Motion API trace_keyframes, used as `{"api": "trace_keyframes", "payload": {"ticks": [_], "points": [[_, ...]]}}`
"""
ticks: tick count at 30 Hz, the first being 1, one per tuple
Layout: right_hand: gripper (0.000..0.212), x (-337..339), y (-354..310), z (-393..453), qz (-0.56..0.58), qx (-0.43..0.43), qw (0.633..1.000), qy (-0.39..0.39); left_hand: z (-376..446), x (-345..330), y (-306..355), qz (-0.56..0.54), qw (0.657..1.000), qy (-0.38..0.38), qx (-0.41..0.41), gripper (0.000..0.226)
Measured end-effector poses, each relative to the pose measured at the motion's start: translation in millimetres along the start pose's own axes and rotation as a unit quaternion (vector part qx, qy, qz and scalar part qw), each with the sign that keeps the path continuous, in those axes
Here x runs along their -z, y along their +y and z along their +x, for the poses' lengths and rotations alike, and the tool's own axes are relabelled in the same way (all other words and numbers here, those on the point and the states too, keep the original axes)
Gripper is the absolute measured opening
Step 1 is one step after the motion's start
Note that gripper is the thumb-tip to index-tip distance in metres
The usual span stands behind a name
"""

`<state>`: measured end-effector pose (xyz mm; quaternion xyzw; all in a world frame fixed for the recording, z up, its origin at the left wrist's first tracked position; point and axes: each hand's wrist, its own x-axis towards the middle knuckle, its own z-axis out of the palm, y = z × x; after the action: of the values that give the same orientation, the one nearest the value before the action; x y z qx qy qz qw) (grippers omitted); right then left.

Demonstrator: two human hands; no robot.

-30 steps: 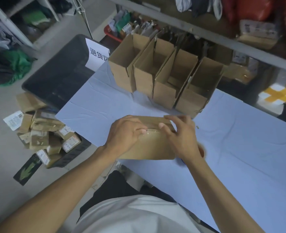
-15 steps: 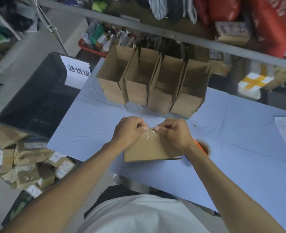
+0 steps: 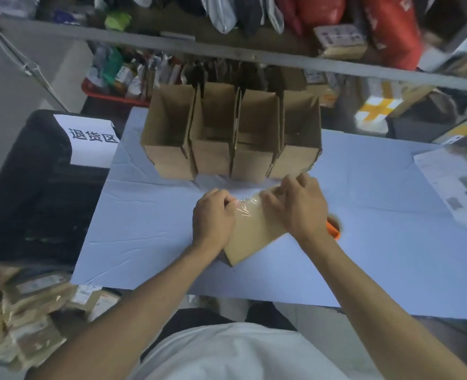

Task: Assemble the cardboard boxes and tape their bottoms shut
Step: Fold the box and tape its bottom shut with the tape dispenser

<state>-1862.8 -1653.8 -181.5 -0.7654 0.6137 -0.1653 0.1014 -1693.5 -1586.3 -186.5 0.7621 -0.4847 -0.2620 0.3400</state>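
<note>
A small brown cardboard box [image 3: 251, 234] lies on the pale blue table [image 3: 144, 229], turned at an angle. A strip of clear tape [image 3: 244, 208] glints across its upper face. My left hand [image 3: 213, 218] rests on the box's left side with curled fingers at the tape's left end. My right hand [image 3: 298, 207] covers the box's right end, fingers curled over the far edge. An orange tape dispenser [image 3: 332, 229] peeks out behind my right wrist. Several assembled open boxes [image 3: 232, 133] stand in a row at the table's far side.
A black bin [image 3: 34, 187] with a white paper sign [image 3: 89, 138] stands left of the table. Taped parcels [image 3: 26, 319] are piled on the floor at the lower left. Printed sheets [image 3: 454, 187] lie at the table's right edge. A shelf rail [image 3: 227, 53] crosses above.
The box has turned so its near end swings left, now lying diagonally. Both hands have moved with it, and the tape strip between them has grown wider. The camera tilted up.
</note>
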Motion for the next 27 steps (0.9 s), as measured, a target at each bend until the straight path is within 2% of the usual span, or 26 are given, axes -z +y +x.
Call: {"api": "trace_keyframes", "payload": {"ticks": [2,3,6,7,8,9,11,12,14,16,18,21,24,27], "points": [[0.043,10,11,-18,0.000,-0.098,0.995,-0.032,-14,-7,14,0.013,0.998,0.003,-0.063,0.014],[0.045,12,20,-30,0.021,-0.144,0.988,-0.058,-22,-11,19,0.008,0.995,-0.025,-0.097,0.012],[0.044,15,43,-73,0.179,-0.248,0.948,-0.094,-33,-30,17,-0.021,0.956,-0.236,-0.173,0.008],[0.043,12,46,-86,0.263,-0.277,0.918,-0.104,-35,-37,10,-0.008,0.936,-0.305,-0.173,0.013],[0.042,6,47,-97,0.335,-0.306,0.882,-0.122,-34,-42,2,0.022,0.927,-0.340,-0.158,0.019],[0.046,-2,48,-106,0.370,-0.331,0.856,-0.141,-32,-47,-8,0.064,0.931,-0.329,-0.145,0.025],[0.063,-19,48,-117,0.355,-0.357,0.846,-0.177,-24,-50,-27,0.159,0.954,-0.218,-0.128,0.041],[0.066,-27,48,-119,0.351,-0.363,0.844,-0.183,-17,-49,-37,0.192,0.961,-0.178,-0.094,0.055],[0.060,-41,49,-115,0.348,-0.363,0.845,-0.185,2,-43,-50,0.181,0.967,-0.179,0.016,0.078],[0.054,-48,48,-107,0.329,-0.346,0.858,-0.190,16,-40,-58,0.116,0.963,-0.231,0.081,0.075],[0.048,-43,49,-99,0.331,-0.333,0.864,-0.182,17,-35,-61,0.076,0.968,-0.229,0.064,0.072],[0.050,-8,64,-91,0.339,-0.311,0.876,-0.143,15,-29,-44,0.022,0.980,-0.196,0.000,0.086],[0.048,32,98,-92,0.333,-0.313,0.886,-0.077,9,-37,-4,-0.049,0.968,-0.234,-0.077,0.089],[0.041,69,143,-84,0.335,-0.311,0.889,-0.016,10,-65,53,-0.045,0.956,-0.244,-0.157,0.092]]}}
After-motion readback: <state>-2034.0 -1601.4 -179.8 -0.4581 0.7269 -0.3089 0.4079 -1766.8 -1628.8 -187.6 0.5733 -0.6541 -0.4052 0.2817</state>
